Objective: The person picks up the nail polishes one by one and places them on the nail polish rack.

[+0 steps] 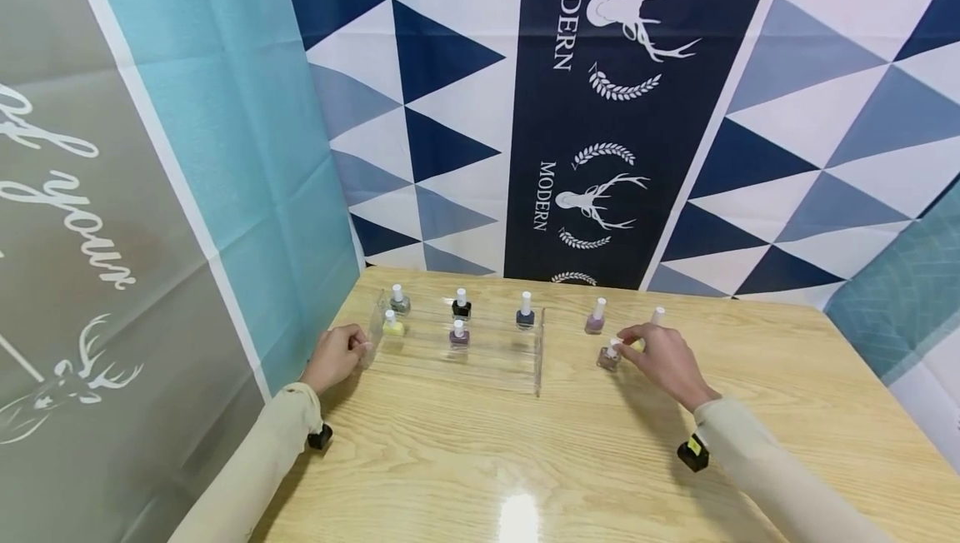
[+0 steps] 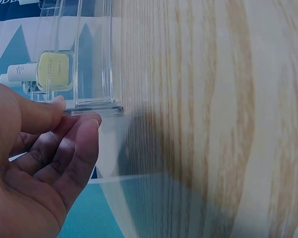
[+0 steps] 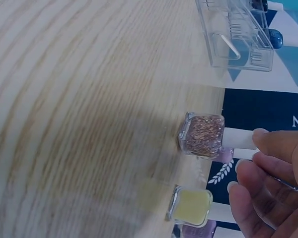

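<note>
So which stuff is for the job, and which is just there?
Likely for the job:
glittery bottle, pinched by the right hand
rack, held by the left hand
racked bottles
other loose bottles

Just there:
wall cloth
table

In the head view, right of centre, the right hand (image 1: 663, 360) hides most of a yellow bottle (image 1: 639, 345), while only a white cap (image 1: 657, 315) shows beyond the knuckles. Both sleeves (image 1: 780, 460) leave the bottom edge; script (image 1: 82, 231) is cut off at left. In the left wrist view, the rack (image 2: 94, 105) runs out at the top, and print on the racked yellow bottle (image 2: 54, 72) is too faint to read. In the right wrist view, the lower edge crops a purple bottle (image 3: 198, 231); another purple bottle (image 3: 225, 155) is mostly hidden by the glitter bottle (image 3: 204, 135)
</note>
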The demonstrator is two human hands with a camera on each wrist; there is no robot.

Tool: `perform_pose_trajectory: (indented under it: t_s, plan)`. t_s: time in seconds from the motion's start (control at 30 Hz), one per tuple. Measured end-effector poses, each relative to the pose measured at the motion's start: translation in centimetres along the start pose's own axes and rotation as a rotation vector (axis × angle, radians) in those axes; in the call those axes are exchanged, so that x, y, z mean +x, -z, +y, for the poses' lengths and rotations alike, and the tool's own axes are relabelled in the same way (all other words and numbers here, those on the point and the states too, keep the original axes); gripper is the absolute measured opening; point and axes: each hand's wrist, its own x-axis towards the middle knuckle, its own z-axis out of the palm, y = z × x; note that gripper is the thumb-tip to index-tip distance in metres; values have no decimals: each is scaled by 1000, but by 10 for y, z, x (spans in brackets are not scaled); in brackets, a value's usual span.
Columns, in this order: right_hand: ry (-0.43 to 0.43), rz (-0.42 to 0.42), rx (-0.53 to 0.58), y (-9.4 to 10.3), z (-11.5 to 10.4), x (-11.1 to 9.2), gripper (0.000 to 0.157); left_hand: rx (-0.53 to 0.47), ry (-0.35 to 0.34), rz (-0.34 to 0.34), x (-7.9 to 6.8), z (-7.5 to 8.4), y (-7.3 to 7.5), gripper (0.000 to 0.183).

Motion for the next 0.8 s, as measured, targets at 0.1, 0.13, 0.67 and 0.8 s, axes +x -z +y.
perform_pose_trajectory:
  t_s: [0.1,0.13,0.67,0.8]
  plan:
    - [-5,1,5,-1,3,0,19,-1,-8,8,1,-1,-1,16]
    - [-9,2,6,-2,4,-1,19,-3,-10,9,1,-1,-1,16]
    - [-3,3,21,-10,1,3,13,6,-5,15,0,-2,-2,16]
    - [-8,-7,14,-10,1,3,13,4,2,10,0,-3,-2,15]
